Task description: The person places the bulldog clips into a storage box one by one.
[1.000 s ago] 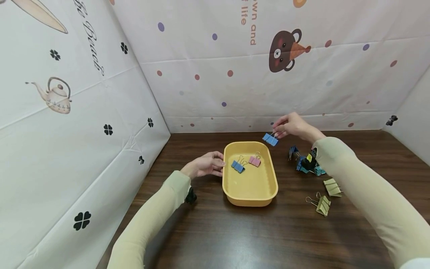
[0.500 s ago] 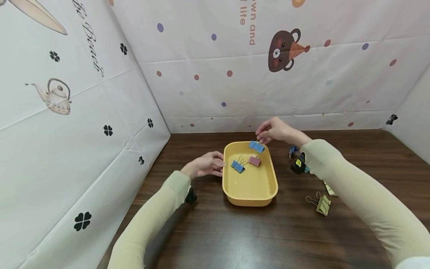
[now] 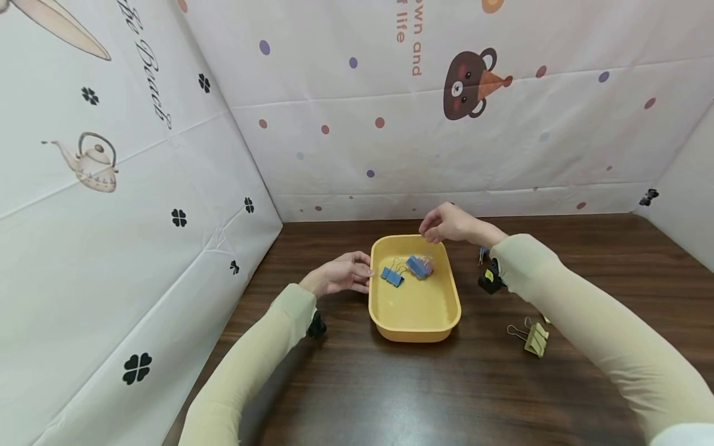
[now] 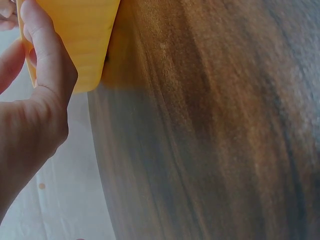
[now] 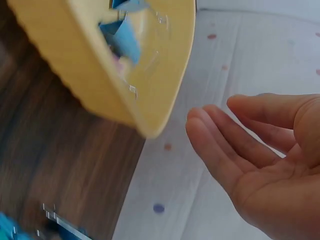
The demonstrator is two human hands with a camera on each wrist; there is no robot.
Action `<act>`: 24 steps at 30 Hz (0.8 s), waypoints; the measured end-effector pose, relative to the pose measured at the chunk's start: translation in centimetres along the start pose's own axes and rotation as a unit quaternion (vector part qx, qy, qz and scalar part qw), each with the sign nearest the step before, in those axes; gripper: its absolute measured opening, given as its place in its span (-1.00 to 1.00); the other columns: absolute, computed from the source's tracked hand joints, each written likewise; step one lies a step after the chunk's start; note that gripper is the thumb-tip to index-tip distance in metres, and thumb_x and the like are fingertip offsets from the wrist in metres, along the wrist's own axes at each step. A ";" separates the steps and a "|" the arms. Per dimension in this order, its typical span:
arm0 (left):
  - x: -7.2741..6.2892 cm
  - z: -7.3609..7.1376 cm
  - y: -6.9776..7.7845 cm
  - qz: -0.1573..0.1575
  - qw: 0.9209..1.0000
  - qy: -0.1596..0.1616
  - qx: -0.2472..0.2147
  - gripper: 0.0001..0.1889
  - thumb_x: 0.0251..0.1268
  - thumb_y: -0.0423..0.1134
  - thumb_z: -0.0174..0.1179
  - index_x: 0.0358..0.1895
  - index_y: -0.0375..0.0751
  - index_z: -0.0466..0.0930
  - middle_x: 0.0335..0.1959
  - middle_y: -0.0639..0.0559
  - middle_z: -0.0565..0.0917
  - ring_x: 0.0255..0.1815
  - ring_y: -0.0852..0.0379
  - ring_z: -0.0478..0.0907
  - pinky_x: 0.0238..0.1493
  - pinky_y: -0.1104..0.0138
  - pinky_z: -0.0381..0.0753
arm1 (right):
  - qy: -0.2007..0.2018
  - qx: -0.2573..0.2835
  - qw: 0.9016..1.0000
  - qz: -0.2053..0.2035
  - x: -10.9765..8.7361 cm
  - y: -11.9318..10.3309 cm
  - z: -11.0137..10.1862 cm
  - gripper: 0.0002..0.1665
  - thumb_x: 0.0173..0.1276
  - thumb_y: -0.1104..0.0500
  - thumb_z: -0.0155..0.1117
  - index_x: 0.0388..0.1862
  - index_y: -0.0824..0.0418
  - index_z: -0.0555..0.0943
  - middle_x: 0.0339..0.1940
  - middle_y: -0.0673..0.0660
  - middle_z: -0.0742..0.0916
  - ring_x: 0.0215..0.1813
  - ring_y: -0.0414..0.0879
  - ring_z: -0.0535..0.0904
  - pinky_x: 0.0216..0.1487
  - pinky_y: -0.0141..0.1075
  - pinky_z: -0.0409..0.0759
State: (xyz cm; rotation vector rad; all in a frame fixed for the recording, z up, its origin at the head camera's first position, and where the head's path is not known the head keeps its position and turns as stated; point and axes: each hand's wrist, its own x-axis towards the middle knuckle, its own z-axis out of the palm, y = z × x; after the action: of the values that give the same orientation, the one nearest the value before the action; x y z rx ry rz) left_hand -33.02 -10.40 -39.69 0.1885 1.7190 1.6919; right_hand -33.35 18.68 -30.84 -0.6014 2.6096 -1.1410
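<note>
The right hand (image 3: 449,226) hovers at the far right corner of a yellow tray (image 3: 415,334), holding nothing: its fingers are bent and its thumb stands apart from the fingertips. Just below those fingertips, toward the person and slightly to the left, a blue clip (image 3: 416,267) is inside the tray. Its long axis slants from far left to near right, and it overlaps a pink clip (image 3: 428,264); whether it rests on the pink one cannot be told. A second blue clip (image 3: 392,277) lies just to the left on the tray floor, nearer the left hand (image 3: 346,272). That hand pinches the tray's left rim, thumb over the edge and fingers against the outer wall. The tray's long axis runs away from the person. Outside it, to the right, the right hand is the nearer one: a dark blue clip (image 3: 483,253) sits to the right of that hand and closer to the person, partly hidden by the right sleeve (image 3: 563,279). Closer still to the person, a yellow-green clip (image 3: 537,341) lies on the dark wooden bench (image 3: 334,390), its wire handles pointing left. Behind everything hangs a pale printed cloth (image 3: 334,155).
</note>
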 end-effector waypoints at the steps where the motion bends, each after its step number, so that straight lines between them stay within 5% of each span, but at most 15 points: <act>1: 0.0 0.0 0.0 0.000 1.000 0.001 0.000 -0.58 0.41 -0.47 0.01 0.25 -0.39 0.13 -0.27 -0.10 0.54 -0.37 0.09 0.58 -0.22 0.19 0.72 | 0.014 -0.023 1.000 0.001 -0.1 0.2 -0.2 -0.79 0.35 0.35 0.19 -0.10 0.45 0.63 -0.17 0.36 0.73 -0.25 -0.01 0.71 -0.11 -0.11 0.71; 8: 0.1 0.0 -0.1 0.001 1.000 0.005 -0.003 -0.58 0.39 -0.47 0.04 0.24 -0.37 0.16 -0.24 -0.13 0.54 -0.35 0.08 0.59 -0.24 0.20 0.72 | 0.102 -0.190 0.976 0.034 -1.4 3.0 -2.4 -0.69 0.33 0.21 0.21 -0.09 0.45 0.63 -0.13 0.41 0.70 -0.15 0.22 0.63 -0.09 0.03 0.59; 16: -0.1 0.0 -0.2 -0.001 1.000 0.002 0.001 -0.58 0.39 -0.47 0.04 0.24 -0.36 0.15 -0.27 -0.08 0.55 -0.35 0.09 0.60 -0.22 0.20 0.72 | 0.047 -0.227 0.959 0.165 -2.7 7.3 -2.3 -0.31 0.31 -0.04 0.26 0.09 0.53 0.40 -0.11 0.46 0.59 -0.26 0.18 0.57 -0.36 -0.07 0.54; 24: 0.2 0.0 -0.2 -0.001 1.000 0.009 -0.002 -0.60 0.40 -0.47 0.03 0.23 -0.37 0.17 -0.26 -0.12 0.54 -0.39 0.09 0.60 -0.25 0.20 0.72 | 0.022 -0.245 0.952 0.183 -2.5 9.3 -1.6 -0.66 0.32 0.07 0.26 -0.29 0.36 0.48 -0.43 0.23 0.56 -0.48 0.00 0.47 -0.48 -0.21 0.39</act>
State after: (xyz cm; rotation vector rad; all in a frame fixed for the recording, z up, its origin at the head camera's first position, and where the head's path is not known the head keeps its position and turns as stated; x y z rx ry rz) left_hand -33.12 -10.35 -39.91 0.1705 1.7277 1.7013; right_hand -34.30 26.56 -36.50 -0.1525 2.8872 -0.3999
